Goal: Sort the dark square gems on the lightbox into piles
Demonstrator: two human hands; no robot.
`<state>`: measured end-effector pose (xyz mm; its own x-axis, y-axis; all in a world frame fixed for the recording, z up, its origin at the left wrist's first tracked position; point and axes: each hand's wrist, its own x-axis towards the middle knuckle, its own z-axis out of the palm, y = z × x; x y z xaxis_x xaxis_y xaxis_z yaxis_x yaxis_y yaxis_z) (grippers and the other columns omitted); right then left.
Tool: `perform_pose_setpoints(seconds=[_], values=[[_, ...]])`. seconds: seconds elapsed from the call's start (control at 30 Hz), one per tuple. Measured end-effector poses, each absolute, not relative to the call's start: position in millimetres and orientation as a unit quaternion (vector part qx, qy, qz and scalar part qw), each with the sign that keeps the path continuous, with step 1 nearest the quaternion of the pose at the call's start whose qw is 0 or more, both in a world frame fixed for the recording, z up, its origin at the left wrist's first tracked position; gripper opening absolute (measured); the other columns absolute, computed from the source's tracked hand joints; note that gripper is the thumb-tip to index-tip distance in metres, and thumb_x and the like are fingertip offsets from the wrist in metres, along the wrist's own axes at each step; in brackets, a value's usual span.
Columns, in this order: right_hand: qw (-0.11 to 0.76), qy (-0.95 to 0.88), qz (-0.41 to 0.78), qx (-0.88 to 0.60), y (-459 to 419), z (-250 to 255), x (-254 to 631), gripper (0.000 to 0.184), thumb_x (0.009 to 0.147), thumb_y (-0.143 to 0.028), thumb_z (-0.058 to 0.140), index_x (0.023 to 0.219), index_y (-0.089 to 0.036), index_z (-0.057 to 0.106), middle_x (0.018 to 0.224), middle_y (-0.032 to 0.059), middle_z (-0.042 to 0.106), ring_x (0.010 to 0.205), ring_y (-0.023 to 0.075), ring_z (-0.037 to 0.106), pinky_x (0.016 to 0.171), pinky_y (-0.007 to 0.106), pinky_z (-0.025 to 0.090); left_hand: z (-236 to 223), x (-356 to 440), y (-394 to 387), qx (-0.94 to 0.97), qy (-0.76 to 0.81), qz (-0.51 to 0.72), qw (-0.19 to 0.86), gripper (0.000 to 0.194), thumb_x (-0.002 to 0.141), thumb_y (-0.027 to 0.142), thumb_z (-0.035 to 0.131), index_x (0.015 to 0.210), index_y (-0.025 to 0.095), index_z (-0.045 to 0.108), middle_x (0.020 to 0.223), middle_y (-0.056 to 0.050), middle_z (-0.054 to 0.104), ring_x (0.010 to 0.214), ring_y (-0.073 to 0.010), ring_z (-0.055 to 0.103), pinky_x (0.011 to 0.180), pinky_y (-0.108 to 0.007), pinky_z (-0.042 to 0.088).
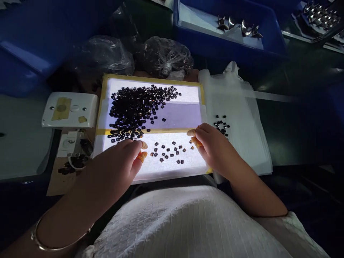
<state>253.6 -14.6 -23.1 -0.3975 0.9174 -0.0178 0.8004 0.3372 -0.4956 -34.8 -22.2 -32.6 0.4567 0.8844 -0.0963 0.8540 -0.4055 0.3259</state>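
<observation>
A lit light panel (185, 172) with yellow tape edging lies before me. On its left part is a dense heap of small black square parts (131, 104). Nearer to me, several loose black parts (166, 156) are spread out singly between my hands. My left hand (118, 161) is over the panel's lower left, below the heap, thumb and forefinger apart with nothing visible between them. My right hand (213, 148) is at the panel's right edge, thumb and forefinger slightly apart beside a couple of small parts (191, 145). Yellow finger covers sit on the fingertips of both hands.
Right of the panel, white sheets (242, 136) carry a small group of black parts (221, 125). A white switch box (70, 109) stands to the left. Behind lie clear plastic bags (168, 53) and a blue bin (228, 39) holding shiny metal pieces (239, 27).
</observation>
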Motion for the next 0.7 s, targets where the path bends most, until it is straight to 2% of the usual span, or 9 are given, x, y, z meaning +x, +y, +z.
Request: perform_pose_setpoints(seconds=[0.07,0.13,0.23,0.4,0.5,0.57,0.63,0.7], values=[[0.095,-0.801,0.233,-0.543,-14,-22,251,0.036,0.088,0.004,0.046,0.113,-0.013,0.066,0.103,0.0119,0.064,0.087,0.0209,0.060,0.076,0.035,0.052,-36,-29,-23,0.851,0.497,0.082,0.149,0.020,0.101,0.017,0.043,0.114,0.020,0.057,0.092,-0.005,0.064,0.075,-0.0221,0.064,0.058,-0.035,0.045],[0.063,-0.801,0.248,-0.541,-14,-20,245,0.035,0.089,0.004,0.046,0.113,-0.011,0.067,0.103,0.0126,0.064,0.086,0.0212,0.060,0.077,0.035,0.052,-40,-22,-22,0.867,0.469,0.106,0.134,0.027,0.102,0.018,0.041,0.124,0.015,0.057,0.096,-0.009,0.066,0.078,-0.0240,0.067,0.059,-0.036,0.050],[0.037,-0.802,0.264,-0.534,-13,-17,230,0.032,0.090,0.003,0.047,0.111,-0.010,0.067,0.102,0.0120,0.063,0.084,0.0200,0.058,0.075,0.034,0.051,-43,-9,-18,0.879,0.444,0.110,0.134,0.028,0.100,0.014,0.040,0.116,0.011,0.062,0.090,-0.010,0.065,0.074,-0.0237,0.067,0.058,-0.036,0.053],[0.020,-0.817,0.269,-0.509,-14,-15,216,0.026,0.090,0.003,0.050,0.102,-0.012,0.067,0.098,0.0087,0.061,0.081,0.0187,0.054,0.069,0.031,0.046,-42,9,-14,0.885,0.422,0.118,0.156,0.027,0.099,0.012,0.038,0.103,0.012,0.065,0.087,-0.010,0.065,0.071,-0.0225,0.065,0.057,-0.035,0.053],[0.054,-0.818,0.312,-0.481,-16,-15,225,0.025,0.093,0.001,0.048,0.100,-0.014,0.067,0.095,0.0070,0.061,0.081,0.0179,0.055,0.069,0.031,0.047,-40,9,-16,0.885,0.410,0.128,0.179,0.026,0.101,0.013,0.037,0.101,0.015,0.063,0.085,-0.007,0.064,0.070,-0.0204,0.064,0.057,-0.034,0.053],[0.111,-0.798,0.356,-0.473,-17,-18,238,0.031,0.093,0.002,0.046,0.108,-0.016,0.066,0.100,0.0067,0.063,0.083,0.0168,0.059,0.073,0.031,0.051,-39,3,-20,0.879,0.411,0.146,0.194,0.024,0.104,0.018,0.037,0.108,0.016,0.061,0.090,-0.007,0.066,0.075,-0.0206,0.067,0.061,-0.034,0.055],[0.168,-0.772,0.372,-0.487,-20,-21,254,0.039,0.090,0.004,0.044,0.116,-0.017,0.064,0.104,0.0066,0.064,0.086,0.0163,0.062,0.077,0.031,0.053,-38,-7,-24,0.871,0.422,0.147,0.203,0.025,0.107,0.029,0.041,0.119,0.017,0.058,0.099,-0.009,0.067,0.082,-0.0222,0.070,0.066,-0.035,0.058],[0.190,-0.755,0.363,-0.511,-24,-25,269,0.041,0.089,0.004,0.043,0.118,-0.018,0.064,0.104,0.0064,0.064,0.088,0.0163,0.063,0.078,0.032,0.054,-38,-16,-28,0.869,0.434,0.128,0.198,0.034,0.107,0.042,0.043,0.127,0.017,0.055,0.102,-0.010,0.067,0.084,-0.0241,0.071,0.067,-0.037,0.059]])
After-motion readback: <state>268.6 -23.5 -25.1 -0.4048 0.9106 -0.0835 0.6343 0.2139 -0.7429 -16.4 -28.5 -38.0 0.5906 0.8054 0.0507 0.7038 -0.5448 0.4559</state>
